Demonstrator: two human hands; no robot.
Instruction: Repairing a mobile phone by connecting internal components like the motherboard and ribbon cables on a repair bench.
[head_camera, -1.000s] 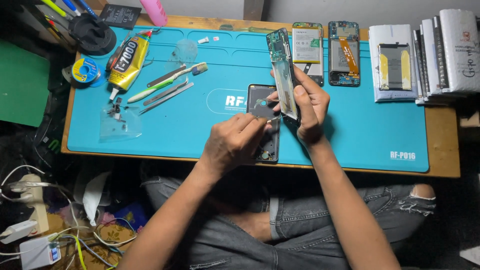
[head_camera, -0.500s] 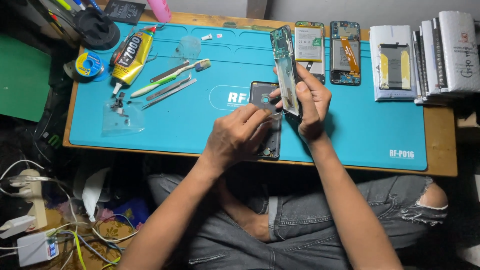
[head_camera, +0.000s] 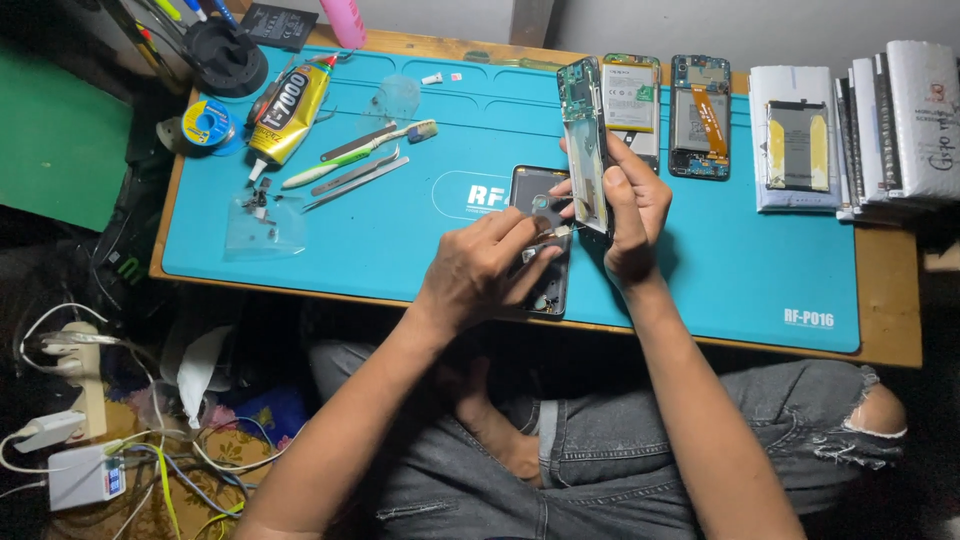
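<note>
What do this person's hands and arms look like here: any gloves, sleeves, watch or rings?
Both arms are bare all the way up, with no sleeves in view. The left hand and right hand wear no gloves, and no watch, bracelet or ring shows on either. Below the arms the person wears grey ripped jeans, torn open at one knee.

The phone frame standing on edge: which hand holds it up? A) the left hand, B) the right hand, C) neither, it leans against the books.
B: the right hand grips the phone frame upright above the blue mat, while the left hand works at its lower edge.
</note>
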